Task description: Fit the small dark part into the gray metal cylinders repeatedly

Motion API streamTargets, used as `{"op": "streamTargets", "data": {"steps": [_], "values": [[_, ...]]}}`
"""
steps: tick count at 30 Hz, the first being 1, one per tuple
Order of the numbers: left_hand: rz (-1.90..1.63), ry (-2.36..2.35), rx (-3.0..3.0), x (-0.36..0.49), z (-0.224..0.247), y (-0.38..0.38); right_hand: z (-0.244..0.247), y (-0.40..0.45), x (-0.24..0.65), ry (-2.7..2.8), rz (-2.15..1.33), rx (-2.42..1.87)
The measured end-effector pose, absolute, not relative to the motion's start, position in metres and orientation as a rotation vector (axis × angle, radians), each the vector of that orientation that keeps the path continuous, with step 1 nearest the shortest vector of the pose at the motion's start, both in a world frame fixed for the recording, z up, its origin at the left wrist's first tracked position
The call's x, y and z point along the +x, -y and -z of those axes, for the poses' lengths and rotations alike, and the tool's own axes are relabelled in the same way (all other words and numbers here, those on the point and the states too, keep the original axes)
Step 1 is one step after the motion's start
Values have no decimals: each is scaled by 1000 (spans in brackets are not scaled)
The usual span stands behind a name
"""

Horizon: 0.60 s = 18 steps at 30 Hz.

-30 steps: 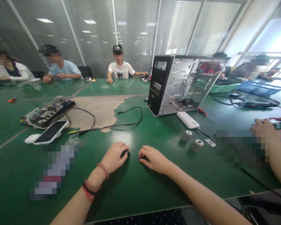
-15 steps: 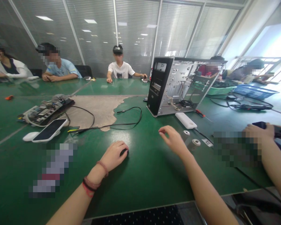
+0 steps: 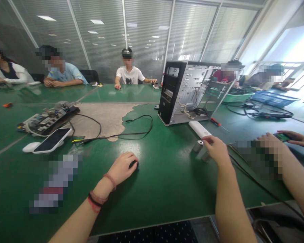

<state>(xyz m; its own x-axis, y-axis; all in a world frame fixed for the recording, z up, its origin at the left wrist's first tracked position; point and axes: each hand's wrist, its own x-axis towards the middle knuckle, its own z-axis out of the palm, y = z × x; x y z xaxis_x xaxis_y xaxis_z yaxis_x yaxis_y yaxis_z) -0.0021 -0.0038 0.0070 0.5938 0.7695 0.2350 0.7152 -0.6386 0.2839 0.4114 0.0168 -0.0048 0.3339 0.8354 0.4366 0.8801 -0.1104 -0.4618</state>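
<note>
So the right hand (image 3: 216, 148) has just shifted outward and is now hovering or resting (honestly, the blur isn't helping) right by the two small metal cylinders. One cylinder (image 3: 198, 145) is standing just beside the fingertips with its top showing, while the other cylinder (image 3: 205, 156) is sitting partly hidden under that hand. The thumb and fingers are coming close together, but I can't tell whether they're pinching anything. The white block (image 3: 199, 129) is lying just beyond them, its near end ending up behind the fingers.

The left hand (image 3: 123, 165) is lying low on the green table (image 3: 147, 202), fingers curling over a small dark patch (image 3: 133, 164). Can't tell if that's an object it's holding or just shadow. The two hands are sitting well apart now, so that shift is leaving the left one on its own near the front and putting the right one within reach of the cylinders and the white block.

Around them, the open computer case (image 3: 168, 92) is standing upright past the white block, with a red-handled screwdriver (image 3: 216, 122) lying beside its base. Over on the left, a phone (image 3: 52, 140) is lying near a bulky circuit assembly (image 3: 49, 119), and a black cable (image 3: 121, 135) is looping across the middle. On the far right, a co-worker's hands (image 3: 272, 141) are working near a blurred-out patch, and someone in a white shirt (image 3: 130, 76) is sitting opposite.
</note>
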Motion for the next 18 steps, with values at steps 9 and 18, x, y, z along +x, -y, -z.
{"op": "streamTargets", "data": {"steps": [9,18], "values": [[-506,-1234,2653,-2,-6,2,12,-23,411,1476,6,-1980],[-515,-1238,2652,-3,-5,3,18,-25,420,1500,-15,-2041]]}}
